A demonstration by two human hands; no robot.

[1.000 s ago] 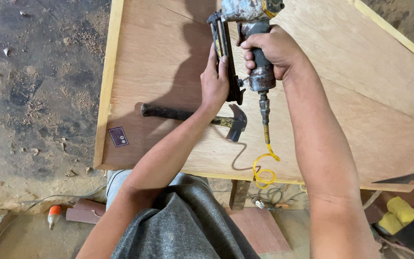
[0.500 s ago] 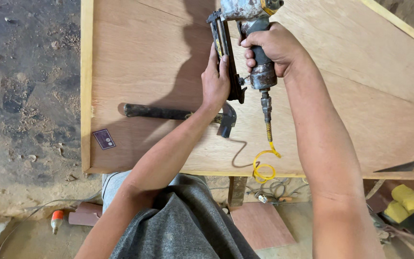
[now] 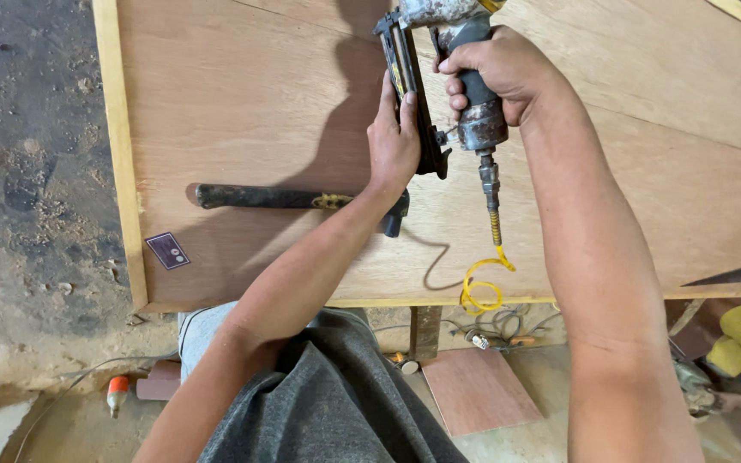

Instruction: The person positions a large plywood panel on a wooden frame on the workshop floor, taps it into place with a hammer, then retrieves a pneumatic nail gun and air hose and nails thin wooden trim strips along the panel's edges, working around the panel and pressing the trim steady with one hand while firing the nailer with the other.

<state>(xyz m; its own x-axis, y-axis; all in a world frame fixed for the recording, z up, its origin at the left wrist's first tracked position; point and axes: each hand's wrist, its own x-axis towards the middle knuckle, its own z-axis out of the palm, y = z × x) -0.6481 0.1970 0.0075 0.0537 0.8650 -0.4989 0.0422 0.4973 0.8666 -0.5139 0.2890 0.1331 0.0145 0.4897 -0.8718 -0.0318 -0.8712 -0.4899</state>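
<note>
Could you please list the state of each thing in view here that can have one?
nail gun: held up off the plywood panel, hose attached.
right hand: closed around the nail gun's grip.
left hand: fingers pressed on the gun's magazine.
yellow air hose: coiled, hanging over the panel's edge.
hammer: lying flat, unheld.
plywood panel: lying flat.

R hand [image 3: 499, 73] fisted, L hand [image 3: 394, 141] flat.

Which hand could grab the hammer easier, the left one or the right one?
Probably the left hand. It only rests on the nail gun's magazine, and the hammer lies on the plywood board just under its wrist. The right hand is wrapped around the nail gun's grip and farther away.
</note>
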